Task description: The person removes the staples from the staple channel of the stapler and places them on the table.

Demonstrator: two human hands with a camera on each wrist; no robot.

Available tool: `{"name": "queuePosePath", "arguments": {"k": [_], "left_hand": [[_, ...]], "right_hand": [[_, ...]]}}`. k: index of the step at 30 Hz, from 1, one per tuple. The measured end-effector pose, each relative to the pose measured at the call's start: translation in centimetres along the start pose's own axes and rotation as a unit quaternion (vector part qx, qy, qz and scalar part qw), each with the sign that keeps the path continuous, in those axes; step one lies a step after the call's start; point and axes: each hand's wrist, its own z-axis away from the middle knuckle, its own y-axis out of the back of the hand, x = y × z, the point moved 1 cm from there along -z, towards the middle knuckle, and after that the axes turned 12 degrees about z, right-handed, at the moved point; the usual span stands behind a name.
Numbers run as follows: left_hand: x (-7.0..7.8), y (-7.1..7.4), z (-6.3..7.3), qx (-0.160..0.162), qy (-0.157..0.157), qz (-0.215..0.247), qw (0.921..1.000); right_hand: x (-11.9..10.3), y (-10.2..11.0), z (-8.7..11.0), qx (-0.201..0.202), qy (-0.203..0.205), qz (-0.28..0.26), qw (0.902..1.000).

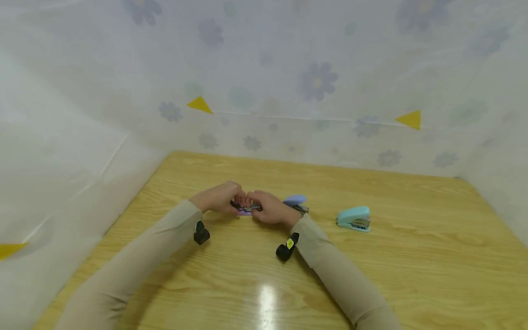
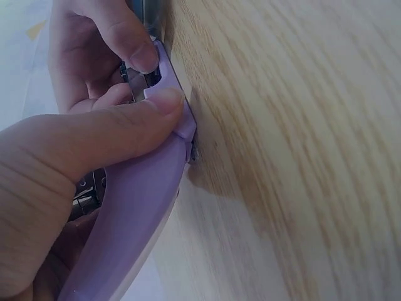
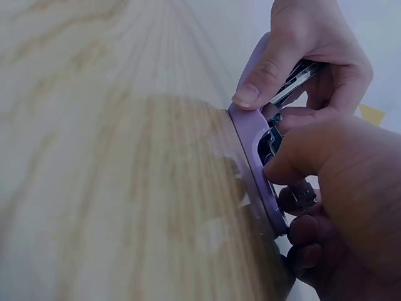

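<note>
Sleeves: two beige sleeves (image 1: 144, 254) are slanting inward from the near side.
Wrist cameras: black units (image 1: 284, 252) are hanging beside the cuffs.
Right hand (image 1: 270, 208): thumb and fingers are curling in a pinch on one end of the purple stapler (image 2: 135, 207), close to its metal.
Left hand (image 1: 220, 198): thumb is pressing on the purple shell, other fingers folding behind; it is gripping the opposite end, fingertips of both hands nearly meeting.
Stapler position: sitting between the hands around mid-table; whether it is resting on the wood or being held just above, cannot tell.
Done (judged): the body is apparently lying opened, dark metal workings (image 3: 304, 195) showing beside the purple parts.
Remaining (judged): handling is seemingly still under way; closing up is not yet done. Staples inside: fingers are hiding the channel, cannot tell.
Teal stapler (image 1: 353, 214): standing on its base well right of the hands, untouched.
Lavender-blue stapler (image 1: 294, 200): sitting just beyond the right wrist, partly hidden.
Table (image 1: 433, 275): wood-grain top is carrying all three staplers.
Backdrop: floral sheet (image 1: 264, 36) is hanging behind, bearing yellow triangles (image 1: 409, 120).
</note>
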Motion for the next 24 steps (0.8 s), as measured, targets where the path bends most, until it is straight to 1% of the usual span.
{"name": "queuePosePath", "arguments": {"k": [5, 9, 12, 16, 24], "left_hand": [[0.1, 0.1, 0.2, -0.004, 0.007, -0.001, 1.0000], [0.1, 0.1, 0.2, -0.006, 0.011, -0.001, 0.9999], [0.1, 0.1, 0.1, -0.007, 0.012, -0.001, 0.9999], [0.1, 0.1, -0.2, -0.004, 0.008, -0.003, 1.0000], [0.1, 0.0, -0.4, -0.005, 0.006, -0.005, 1.0000]], "right_hand": [[-0.4, 0.3, -0.1, -0.012, -0.005, -0.009, 0.9999], [-0.4, 0.2, 0.0, -0.014, -0.010, -0.007, 0.9998], [-0.2, 0.1, 0.1, -0.004, -0.005, -0.008, 0.9999], [0.0, 0.1, 0.4, 0.014, 0.000, -0.027, 0.9995], [0.1, -0.1, 1.0, 0.034, -0.009, -0.053, 0.9980]]}}
